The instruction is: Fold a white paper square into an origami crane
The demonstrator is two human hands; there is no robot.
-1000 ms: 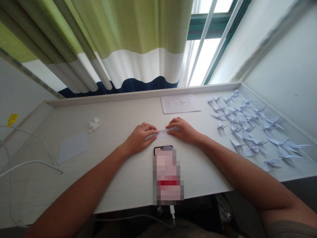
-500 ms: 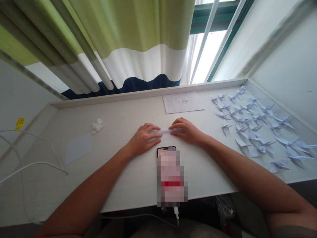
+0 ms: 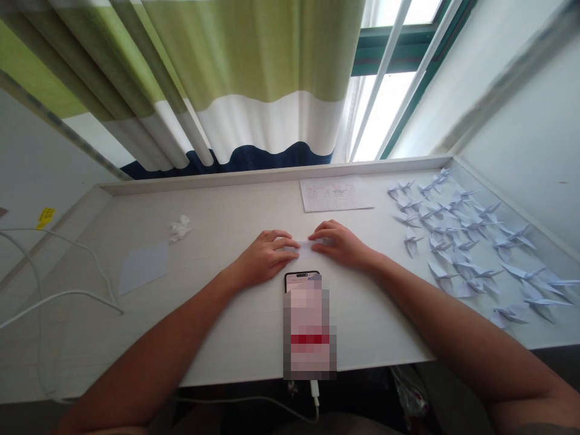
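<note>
A small strip of folded white paper (image 3: 305,248) lies on the desk between my hands, mostly covered by the fingers. My left hand (image 3: 267,257) has its bent fingers closed on the paper's left end. At the opposite end, my right hand (image 3: 341,243) pinches the paper with thumb and fingers. Just below the hands lies a phone (image 3: 304,326), its screen mostly blurred out and a white cable plugged into its lower end.
Several folded paper cranes (image 3: 464,226) cover the right side of the desk. A printed sheet (image 3: 336,193) lies at the back. On the left are a flat square of paper (image 3: 144,267), a crumpled tissue (image 3: 180,229) and white cables (image 3: 67,298). Curtains (image 3: 272,72) hang behind.
My fingertips have come slightly closer together, so less of the paper shows between them. The camera view has tilted a little.
</note>
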